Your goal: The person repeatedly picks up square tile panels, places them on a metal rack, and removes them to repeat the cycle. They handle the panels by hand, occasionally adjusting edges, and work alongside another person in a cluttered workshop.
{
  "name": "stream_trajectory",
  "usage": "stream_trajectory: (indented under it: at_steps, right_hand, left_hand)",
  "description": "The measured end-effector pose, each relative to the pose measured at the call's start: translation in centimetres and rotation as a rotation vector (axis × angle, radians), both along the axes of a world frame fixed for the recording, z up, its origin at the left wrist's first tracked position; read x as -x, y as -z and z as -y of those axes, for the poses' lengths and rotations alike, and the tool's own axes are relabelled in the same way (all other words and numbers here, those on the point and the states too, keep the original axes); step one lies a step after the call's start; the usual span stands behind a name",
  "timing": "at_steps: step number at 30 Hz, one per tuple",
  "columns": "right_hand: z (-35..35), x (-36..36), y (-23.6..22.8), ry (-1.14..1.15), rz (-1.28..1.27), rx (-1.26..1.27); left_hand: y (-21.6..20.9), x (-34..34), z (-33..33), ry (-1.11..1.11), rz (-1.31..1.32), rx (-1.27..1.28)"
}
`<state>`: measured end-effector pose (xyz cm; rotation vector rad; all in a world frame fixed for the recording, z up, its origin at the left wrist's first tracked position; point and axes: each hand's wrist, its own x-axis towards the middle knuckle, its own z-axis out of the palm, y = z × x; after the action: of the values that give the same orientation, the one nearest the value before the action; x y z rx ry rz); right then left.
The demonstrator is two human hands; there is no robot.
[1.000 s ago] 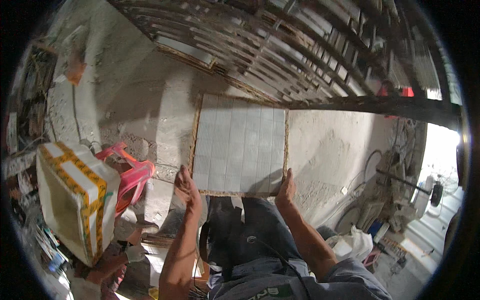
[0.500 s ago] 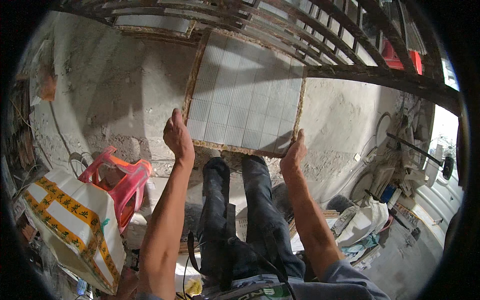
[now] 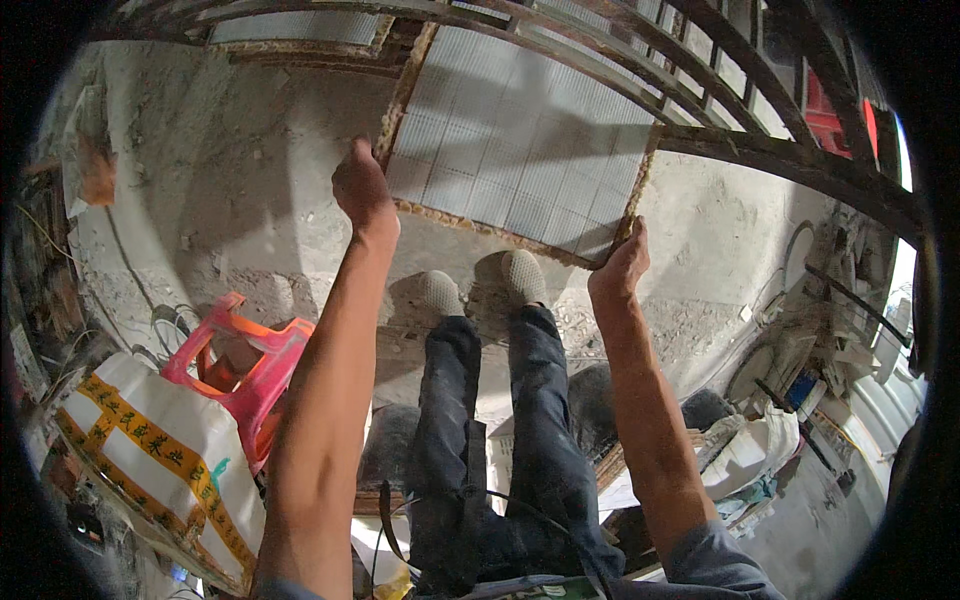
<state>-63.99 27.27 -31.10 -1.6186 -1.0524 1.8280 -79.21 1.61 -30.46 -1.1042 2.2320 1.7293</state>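
Between my hands is a flat rectangular tile-covered board [image 3: 515, 140], pale grey and ribbed, with rough yellowish-brown edges. My left hand [image 3: 362, 188] is closed on its left edge near the close corner. At the close right corner, my right hand [image 3: 622, 265] grips the other edge. The fingers of both hands are partly hidden under the board. Dark bars of a slatted rack [image 3: 690, 100] cross in front of the board's far end, which is partly hidden. The board is held out past my shoes, tilted slightly down to the right.
A similar panel [image 3: 295, 28] lies at the far left on dark slats. To my left stand a red plastic stool [image 3: 250, 385] and a white foam box [image 3: 165, 440] with yellow tape. White sacking [image 3: 750, 450] and clutter lie to the right. The floor [image 3: 250, 190] is dusty concrete.
Both hands have carried the board away from me and slightly to the right, further in under the rack bars. My shoes now show below its close edge.
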Motion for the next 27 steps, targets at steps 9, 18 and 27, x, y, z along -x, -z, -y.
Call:
stream_trajectory:
  at_steps: [9, 18, 27]
  right_hand:
    - [-2.7, 5.4, 1.2, -0.056, -0.151, -0.062]
    - [-5.9, 10.8, 0.2, 0.060, -0.169, 0.137]
    - [-6.8, 4.8, 0.7, -0.314, -0.058, 0.178]
  left_hand:
    - [3.9, 4.8, -1.3, 0.121, -0.196, -0.131]
    - [2.1, 7.9, -3.7, 0.190, -0.391, -0.140]
    - [2.0, 5.8, -2.9, 0.091, -0.010, -0.515]
